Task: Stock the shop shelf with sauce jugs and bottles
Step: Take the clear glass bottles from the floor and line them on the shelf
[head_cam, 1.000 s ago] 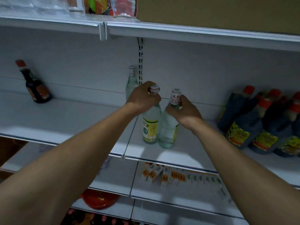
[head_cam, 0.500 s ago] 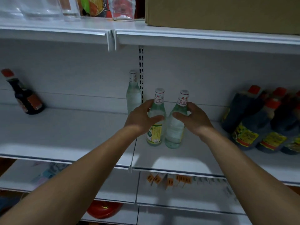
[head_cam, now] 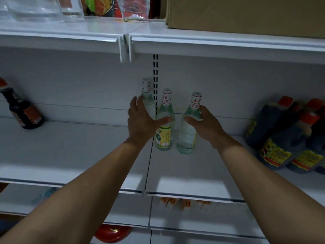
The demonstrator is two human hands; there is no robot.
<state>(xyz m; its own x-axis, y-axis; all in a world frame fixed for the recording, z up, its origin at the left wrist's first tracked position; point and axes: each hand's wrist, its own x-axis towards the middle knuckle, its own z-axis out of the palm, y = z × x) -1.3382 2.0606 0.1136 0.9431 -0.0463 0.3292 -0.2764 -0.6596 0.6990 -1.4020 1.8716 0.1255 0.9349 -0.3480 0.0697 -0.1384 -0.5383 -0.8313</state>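
The clear bottle (head_cam: pixel 187 136) stands upright on the middle shelf (head_cam: pixel 88 152), just right of the slotted upright (head_cam: pixel 155 71) in the back wall. The right hand (head_cam: pixel 209 125) grips it at the shoulder, thumb across the front and fingers curled round the far side. A yellow-label bottle (head_cam: pixel 165 136) stands right below the upright, beside the first bottle with a narrow gap between them. A rear bottle (head_cam: pixel 146 92) stands just left of the upright, close to the back wall. The left hand (head_cam: pixel 140 124) is spread wide: its thumb lies across the front of the yellow-label bottle, and its nearly straight fingers reach up against the rear bottle. Whether it truly clasps either one cannot be told.

Well to the right of the upright, dark sauce jugs (head_cam: pixel 281 138) with red caps and yellow labels stand packed together on the same shelf. Well to the left stands a single dark bottle (head_cam: pixel 21 110) with a red cap. Above the upright, the upper shelf (head_cam: pixel 211 43) carries a cardboard box (head_cam: pixel 246 14). Below it, orange tags (head_cam: pixel 175 201) lie on a lower shelf, and lower still, to the left, there is a red bowl (head_cam: pixel 112 233)
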